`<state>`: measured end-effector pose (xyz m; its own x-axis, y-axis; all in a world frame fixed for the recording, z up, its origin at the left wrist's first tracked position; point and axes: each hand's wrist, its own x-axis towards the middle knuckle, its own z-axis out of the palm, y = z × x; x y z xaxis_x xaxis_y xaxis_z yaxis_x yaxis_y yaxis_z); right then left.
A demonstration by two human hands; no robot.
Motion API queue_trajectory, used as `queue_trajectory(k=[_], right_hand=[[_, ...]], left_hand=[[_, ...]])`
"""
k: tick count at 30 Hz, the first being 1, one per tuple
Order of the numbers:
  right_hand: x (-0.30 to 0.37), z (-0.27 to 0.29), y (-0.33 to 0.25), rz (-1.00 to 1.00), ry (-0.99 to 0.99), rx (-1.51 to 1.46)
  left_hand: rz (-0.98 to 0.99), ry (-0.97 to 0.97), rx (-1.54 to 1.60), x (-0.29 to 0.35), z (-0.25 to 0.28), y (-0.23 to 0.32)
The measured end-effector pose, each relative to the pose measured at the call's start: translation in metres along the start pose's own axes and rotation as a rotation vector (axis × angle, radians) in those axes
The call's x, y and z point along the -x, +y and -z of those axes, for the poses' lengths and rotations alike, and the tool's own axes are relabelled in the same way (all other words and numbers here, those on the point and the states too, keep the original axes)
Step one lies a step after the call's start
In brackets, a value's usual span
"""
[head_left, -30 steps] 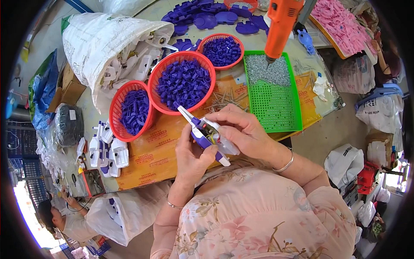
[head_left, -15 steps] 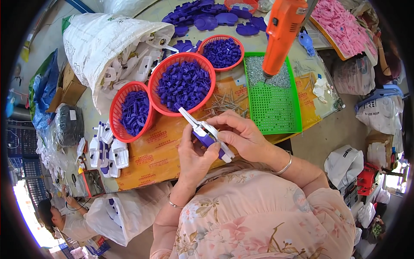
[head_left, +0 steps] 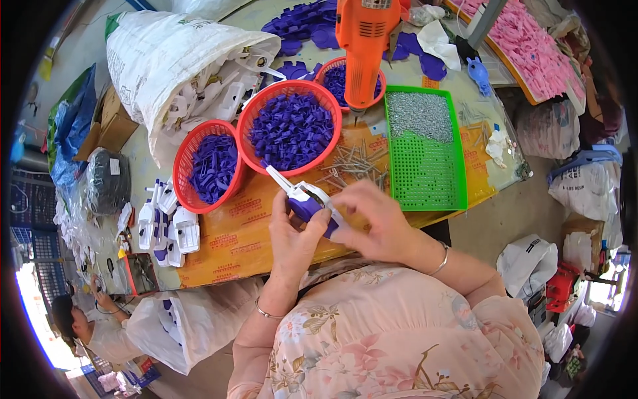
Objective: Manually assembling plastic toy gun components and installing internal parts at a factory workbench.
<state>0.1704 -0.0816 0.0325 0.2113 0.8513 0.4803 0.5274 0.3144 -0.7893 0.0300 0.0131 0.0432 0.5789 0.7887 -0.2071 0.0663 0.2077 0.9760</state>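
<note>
My left hand (head_left: 292, 241) is closed around a white and purple plastic piece (head_left: 304, 203) with a long narrow tip, which points up and left toward the middle red basket. Its kind is not clear to me. Beside its lower right end is my right hand (head_left: 382, 223), blurred by motion, so I cannot make out whether its fingers grip anything. An orange power screwdriver (head_left: 362, 60) hangs bit-down beyond my hands. Below its bit lie loose long screws or pins (head_left: 355, 163) on the tabletop (head_left: 229, 249).
Red baskets of purple parts (head_left: 242, 143) stand beyond my hands. A green tray (head_left: 428, 206) holds small metal screws on the right. White and purple assemblies (head_left: 186, 229) and an open white sack (head_left: 166, 60) are at left. A person (head_left: 100, 332) sits at lower left.
My right hand has shifted away from the piece's upper side toward its lower right end. The screwdriver appears farther left and higher in view. The left hand keeps its hold.
</note>
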Motion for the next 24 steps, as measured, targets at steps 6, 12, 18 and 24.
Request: queue_trajectory(k=[6,12,18,24], right_hand=[[0.001,-0.01,-0.006,-0.044,-0.06,0.205],[0.006,-0.011,0.004,-0.116,-0.069,0.101],[0.0,-0.014,-0.008,-0.179,-0.159,0.143],[-0.001,-0.015,-0.001,-0.249,-0.186,0.035]], left_hand=[[-0.053,-0.011,0.254,0.004,0.004,-0.004],[0.069,-0.193,0.498,0.008,0.028,-0.005],[0.077,-0.249,0.496,0.008,0.031,-0.021],[0.021,-0.227,0.325,0.003,0.031,-0.023]])
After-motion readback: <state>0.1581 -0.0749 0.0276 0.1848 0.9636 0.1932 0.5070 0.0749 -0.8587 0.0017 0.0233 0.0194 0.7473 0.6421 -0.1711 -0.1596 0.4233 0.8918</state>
